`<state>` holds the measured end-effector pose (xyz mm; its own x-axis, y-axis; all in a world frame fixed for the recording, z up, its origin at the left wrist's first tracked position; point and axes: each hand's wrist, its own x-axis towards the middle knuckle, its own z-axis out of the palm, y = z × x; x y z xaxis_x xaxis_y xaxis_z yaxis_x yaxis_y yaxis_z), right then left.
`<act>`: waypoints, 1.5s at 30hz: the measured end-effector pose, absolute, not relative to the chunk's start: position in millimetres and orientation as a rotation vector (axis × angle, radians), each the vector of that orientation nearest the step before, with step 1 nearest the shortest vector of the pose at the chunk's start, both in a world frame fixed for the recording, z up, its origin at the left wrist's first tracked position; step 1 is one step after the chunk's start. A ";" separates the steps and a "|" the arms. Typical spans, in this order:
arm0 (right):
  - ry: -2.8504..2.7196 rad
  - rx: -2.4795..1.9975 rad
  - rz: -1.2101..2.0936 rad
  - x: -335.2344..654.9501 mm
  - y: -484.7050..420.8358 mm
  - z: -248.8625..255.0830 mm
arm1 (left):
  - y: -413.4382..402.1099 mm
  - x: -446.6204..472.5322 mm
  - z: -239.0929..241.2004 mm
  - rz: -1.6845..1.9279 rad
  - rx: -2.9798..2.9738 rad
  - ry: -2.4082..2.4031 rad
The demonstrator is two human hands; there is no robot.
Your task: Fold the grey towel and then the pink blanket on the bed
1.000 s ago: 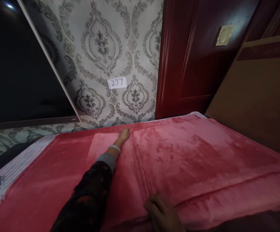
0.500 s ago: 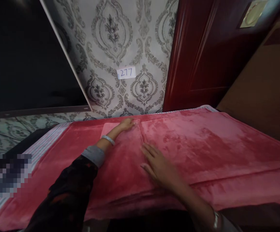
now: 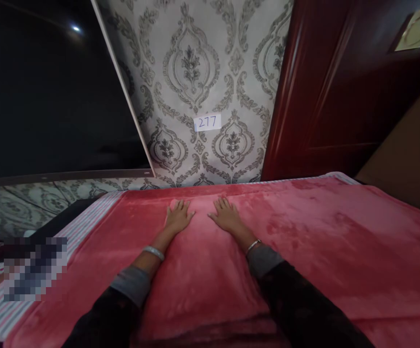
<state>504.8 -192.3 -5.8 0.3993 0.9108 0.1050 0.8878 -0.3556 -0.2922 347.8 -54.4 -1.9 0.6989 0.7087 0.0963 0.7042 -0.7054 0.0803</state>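
Observation:
A plush pink-red blanket [image 3: 314,251] lies spread out before me, with a folded section [image 3: 198,270] between my arms. Near the far edge of that folded section, my left hand [image 3: 179,216] rests flat with its fingers spread. My right hand [image 3: 227,215] also lies flat on the plush, a short way to the right, fingers apart. Neither hand holds anything. Creases run along the near side of the folded section, close to my body.
Striped cloth [image 3: 86,220] shows beneath the blanket at the left. Behind stands a patterned wall with a paper label [image 3: 207,122] reading 277. A large dark screen [image 3: 50,96] is at left, a dark red door [image 3: 325,96] at right. A pixelated patch covers something at lower left.
My left hand has opened from a closed grip on the fabric to lie flat. My right hand has reached forward to the far edge, level with the left. The view has shifted slightly.

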 end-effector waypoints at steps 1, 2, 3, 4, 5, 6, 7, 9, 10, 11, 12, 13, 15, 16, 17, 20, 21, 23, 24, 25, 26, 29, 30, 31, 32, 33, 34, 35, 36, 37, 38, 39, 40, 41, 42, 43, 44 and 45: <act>-1.549 -2.381 0.125 508.1 -191.4 -14.8 | -55.0 346.4 -8.4 0.169 2.863 1.199; -1.541 -2.394 0.131 510.9 -191.1 -22.4 | -55.1 345.8 -13.5 0.155 2.867 1.206; -1.542 -2.399 0.126 513.0 -191.2 -28.3 | -54.8 345.8 -17.1 0.142 2.870 1.209; -1.546 -2.401 0.114 514.4 -191.4 -32.4 | -54.2 346.0 -19.4 0.131 2.870 1.207; -1.551 -2.403 0.102 515.1 -191.6 -34.8 | -53.5 346.5 -20.6 0.120 2.866 1.201; -1.557 -2.405 0.091 515.3 -191.7 -35.8 | -52.7 346.9 -20.9 0.110 2.858 1.197; -1.562 -2.408 0.083 515.2 -191.7 -35.8 | -52.1 347.3 -20.9 0.104 2.849 1.195; -1.568 -2.418 0.083 514.7 -191.5 -34.6 | -51.7 347.7 -20.8 0.102 2.840 1.187; -1.570 -2.425 0.088 514.8 -191.4 -33.7 | -51.8 347.7 -20.9 0.108 2.838 1.185; -1.571 -2.431 0.095 515.1 -191.4 -32.6 | -51.8 347.7 -21.1 0.114 2.834 1.182; -1.571 -2.436 0.106 515.9 -191.6 -31.2 | -51.6 347.6 -21.2 0.119 2.828 1.176; -1.574 -2.440 0.124 516.9 -192.1 -29.2 | -51.1 347.6 -20.9 0.123 2.820 1.170; -1.588 -2.446 0.204 518.7 -194.8 -23.0 | -49.0 347.5 -18.2 0.118 2.794 1.146; -1.596 -2.448 0.257 518.9 -197.5 -18.7 | -47.8 347.3 -15.4 0.104 2.780 1.128; -1.602 -2.450 0.309 518.1 -201.2 -13.9 | -47.0 346.6 -11.8 0.088 2.766 1.110; -1.598 -2.458 0.378 506.7 -219.6 -1.4 | -52.4 338.4 0.7 0.054 2.745 1.069; -1.611 -2.447 0.348 500.1 -228.0 0.1 | -58.4 332.7 3.4 0.072 2.755 1.053; -1.688 -2.385 0.241 485.3 -247.2 -3.2 | -77.4 316.7 3.7 0.151 2.808 0.985; -1.743 -2.347 0.184 478.3 -257.2 -7.7 | -89.4 307.0 0.9 0.176 2.845 0.923; -1.796 -2.314 0.137 472.4 -266.8 -13.6 | -102.3 297.0 -3.4 0.179 2.880 0.853; -1.837 -2.294 0.109 467.9 -275.5 -20.1 | -114.9 287.5 -8.8 0.166 2.912 0.791; -1.871 -2.291 0.092 464.3 -292.6 -37.3 | -142.9 267.2 -25.2 0.110 2.972 0.719; -1.873 -2.287 0.089 465.8 -295.2 -40.9 | -147.2 264.3 -28.8 0.122 2.986 0.721; -1.876 -2.278 0.089 468.3 -296.7 -43.5 | -148.8 263.0 -31.1 0.140 2.994 0.722; -1.883 -2.265 0.095 471.4 -297.7 -45.2 | -148.3 263.0 -32.0 0.152 2.996 0.717; -1.893 -2.246 0.107 474.9 -298.9 -46.2 | -146.0 263.6 -31.5 0.153 2.990 0.710; -1.903 -2.223 0.127 478.6 -300.9 -46.8 | -142.8 264.1 -30.0 0.148 2.975 0.703; -1.910 -2.194 0.156 482.3 -304.5 -47.2 | -139.3 263.9 -27.7 0.132 2.952 0.689; -1.913 -2.160 0.192 485.6 -310.1 -47.3 | -136.5 262.5 -24.9 0.109 2.918 0.671; -1.912 -2.117 0.232 488.4 -317.9 -47.3 | -135.1 259.6 -21.9 0.088 2.877 0.643; -1.901 -2.066 0.271 490.2 -328.1 -47.0 | -135.9 255.2 -18.9 0.078 2.831 0.608; -1.879 -2.011 0.304 490.9 -340.5 -46.4 | -139.3 249.4 -16.2 0.090 2.783 0.565; -1.848 -1.952 0.324 490.4 -354.6 -45.3 | -145.7 242.6 -13.8 0.127 2.736 0.520; -1.812 -1.892 0.329 488.4 -369.7 -43.9 | -155.0 235.4 -11.8 0.186 2.693 0.475; -1.778 -1.832 0.322 485.3 -385.1 -42.2 | -166.8 228.3 -10.3 0.255 2.656 0.429; -1.749 -1.776 0.307 481.2 -399.8 -40.4 | -180.3 222.0 -9.2 0.323 2.629 0.383; -1.729 -1.729 0.288 476.6 -413.1 -38.9 | -194.4 216.8 -8.5 0.388 2.613 0.342; -1.720 -1.691 0.269 471.9 -424.2 -37.8 | -208.1 213.0 -8.2 0.443 2.611 0.308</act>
